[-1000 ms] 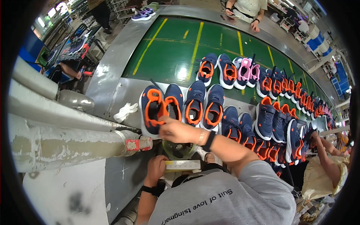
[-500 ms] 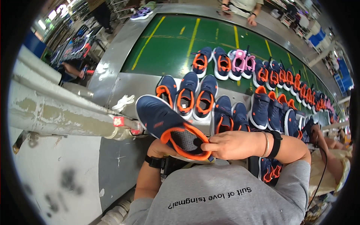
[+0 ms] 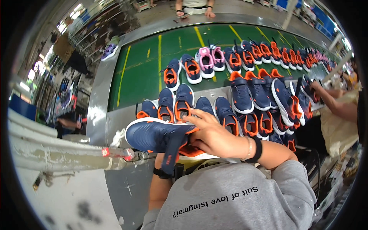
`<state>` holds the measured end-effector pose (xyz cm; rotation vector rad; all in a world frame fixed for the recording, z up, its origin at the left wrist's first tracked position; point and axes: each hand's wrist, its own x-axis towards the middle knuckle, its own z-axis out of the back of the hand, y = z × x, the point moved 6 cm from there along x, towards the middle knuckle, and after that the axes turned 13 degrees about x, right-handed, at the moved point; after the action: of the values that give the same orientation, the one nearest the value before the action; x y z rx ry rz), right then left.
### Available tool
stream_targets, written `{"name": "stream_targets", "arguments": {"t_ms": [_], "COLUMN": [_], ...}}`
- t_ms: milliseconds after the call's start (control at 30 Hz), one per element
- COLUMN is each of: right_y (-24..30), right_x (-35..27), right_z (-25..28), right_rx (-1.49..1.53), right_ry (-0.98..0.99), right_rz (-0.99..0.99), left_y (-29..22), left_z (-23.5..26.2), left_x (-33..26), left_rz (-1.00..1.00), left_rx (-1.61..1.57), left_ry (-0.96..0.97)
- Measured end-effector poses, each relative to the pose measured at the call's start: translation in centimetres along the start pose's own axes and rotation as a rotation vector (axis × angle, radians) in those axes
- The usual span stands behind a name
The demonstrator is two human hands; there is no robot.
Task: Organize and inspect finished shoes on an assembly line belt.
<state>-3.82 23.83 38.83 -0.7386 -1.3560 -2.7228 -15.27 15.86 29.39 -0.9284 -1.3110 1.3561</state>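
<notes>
A navy sneaker (image 3: 147, 135) with orange lining and a white sole is held up close in front of my chest, its toe to the left. Its closing strap (image 3: 172, 149) hangs loose over the near side. My left hand (image 3: 161, 158) supports the shoe from below, its fingers mostly hidden behind it. At the shoe's opening, my right hand (image 3: 216, 134) is closed around the collar, some fingers reaching inside. Just beyond stand more navy sneakers (image 3: 166, 101) with orange lining, side by side at the table's near edge.
Rows of sneakers (image 3: 251, 94) line the metal edge and green belt (image 3: 143, 76), with a pink pair (image 3: 207, 61) among them. Another person's arm (image 3: 333, 96) reaches in at right; a person (image 3: 195, 7) stands across the table. A thick pipe (image 3: 57, 149) runs along the left.
The held sneaker has tilted so its outer side faces up and its strap now hangs loose. My right hand has moved from the heel edge into the opening. My view has turned rightward.
</notes>
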Motion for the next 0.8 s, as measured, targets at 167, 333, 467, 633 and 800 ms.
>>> {"name": "stream_targets", "arguments": {"t_ms": [167, 333, 467, 633, 800], "right_y": [-0.6, -1.2, -1.7, -1.3, -1.1], "right_x": [-0.2, -0.4, -0.4, 0.3, 1.4], "right_z": [-0.4, -0.9, -1.2, -2.1, -2.3], "right_rx": [-0.147, -0.223, -0.318, -0.46, -0.411], "right_ry": [-0.043, -0.021, -0.052, -0.028, 0.079], "right_rz": [-0.024, -0.064, -0.064, -0.022, -0.05], "left_y": [-0.6, -1.0, -0.8, -1.9, -1.2], "left_z": [-1.1, -2.0, -1.5, -0.3, -0.4], "left_x": [0.2, 1.6, -0.7, 4.0, -0.4], "left_rz": [-0.019, -0.036, -0.046, -0.062, -0.069], "left_rx": [-0.074, -0.168, -0.245, -0.347, -0.454], "left_ry": [0.082, 0.099, 0.096, 0.038, -0.011]}}
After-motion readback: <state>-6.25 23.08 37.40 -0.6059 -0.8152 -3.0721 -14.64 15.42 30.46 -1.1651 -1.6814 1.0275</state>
